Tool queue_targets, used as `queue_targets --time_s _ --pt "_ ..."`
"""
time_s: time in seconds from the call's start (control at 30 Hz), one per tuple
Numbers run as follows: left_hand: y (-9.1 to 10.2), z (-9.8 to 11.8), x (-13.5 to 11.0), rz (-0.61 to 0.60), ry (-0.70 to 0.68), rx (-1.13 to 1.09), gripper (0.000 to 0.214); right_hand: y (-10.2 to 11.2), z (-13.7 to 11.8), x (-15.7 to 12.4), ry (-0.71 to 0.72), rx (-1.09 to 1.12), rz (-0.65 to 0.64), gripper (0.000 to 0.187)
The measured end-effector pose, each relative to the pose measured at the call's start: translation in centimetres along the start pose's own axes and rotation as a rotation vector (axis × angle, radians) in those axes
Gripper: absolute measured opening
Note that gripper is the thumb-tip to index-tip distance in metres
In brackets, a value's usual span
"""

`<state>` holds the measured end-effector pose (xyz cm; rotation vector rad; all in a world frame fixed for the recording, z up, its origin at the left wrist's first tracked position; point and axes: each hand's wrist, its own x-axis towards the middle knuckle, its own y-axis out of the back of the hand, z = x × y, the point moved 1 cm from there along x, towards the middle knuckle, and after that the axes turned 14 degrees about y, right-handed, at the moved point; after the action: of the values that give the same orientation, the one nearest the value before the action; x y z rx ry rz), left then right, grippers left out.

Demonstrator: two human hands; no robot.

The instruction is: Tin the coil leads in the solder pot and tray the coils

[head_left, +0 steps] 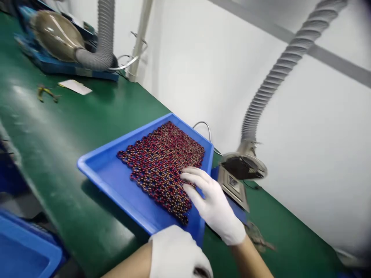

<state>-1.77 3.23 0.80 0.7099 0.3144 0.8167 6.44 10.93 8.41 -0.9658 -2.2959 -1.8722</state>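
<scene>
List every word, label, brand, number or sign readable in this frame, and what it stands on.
No text can be read in this picture.
Dark patterned patch on the flat panel below the hose's hood: too small and blurred to tell whether it is print.
White sheet near the yellow-handled tool: no legible print.
Blue tray: no lettering visible.
</scene>
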Motion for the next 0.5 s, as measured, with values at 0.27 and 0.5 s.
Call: queue_targets --time_s 0.27,0.5 --pt "1.7 1.1 -1.2 -0.097 0.084 -0.252 0.015 0.8 -3.9 -17.4 -0.537 0.019 0.095 0.016" --pt "0.9 2.0 -0.4 -0.11 0.314 -0.144 0.024 -5.1 -4.2 -20.4 -0.482 0.031 -0.149 0.011"
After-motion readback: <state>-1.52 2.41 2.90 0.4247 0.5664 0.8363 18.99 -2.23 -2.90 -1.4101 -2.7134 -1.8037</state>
